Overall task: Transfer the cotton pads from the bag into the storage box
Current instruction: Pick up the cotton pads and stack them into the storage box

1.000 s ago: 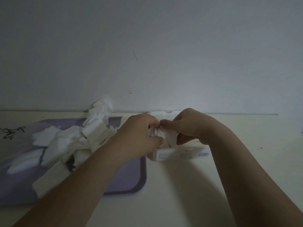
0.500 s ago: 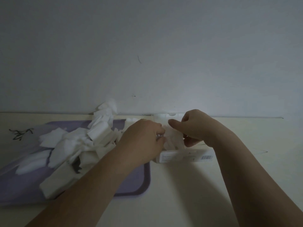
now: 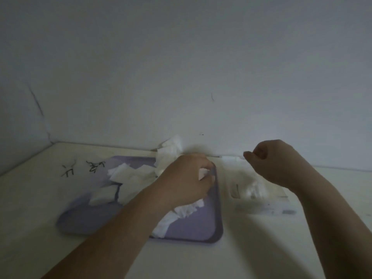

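White cotton pads (image 3: 130,176) lie heaped in a crumpled clear bag (image 3: 84,178) with black print, on a purple tray (image 3: 193,228). My left hand (image 3: 185,182) hovers over the tray's right side and pinches a cotton pad (image 3: 203,173) in its fingertips. The clear storage box (image 3: 263,208) stands to the right of the tray with several pads (image 3: 253,191) inside. Its white lid (image 3: 231,158) stands open against the wall. My right hand (image 3: 271,162) is raised above the box with fingers curled, and nothing shows in it.
A cream table (image 3: 261,248) carries everything and ends at a grey wall (image 3: 181,67) just behind the box and bag. A wall corner (image 3: 48,137) closes the far left. More loose pads (image 3: 181,212) lie on the tray under my left wrist.
Both hands were together over the box, pressing pads in. My left hand has swung left over the tray and holds a pad; my right hand has lifted off the box.
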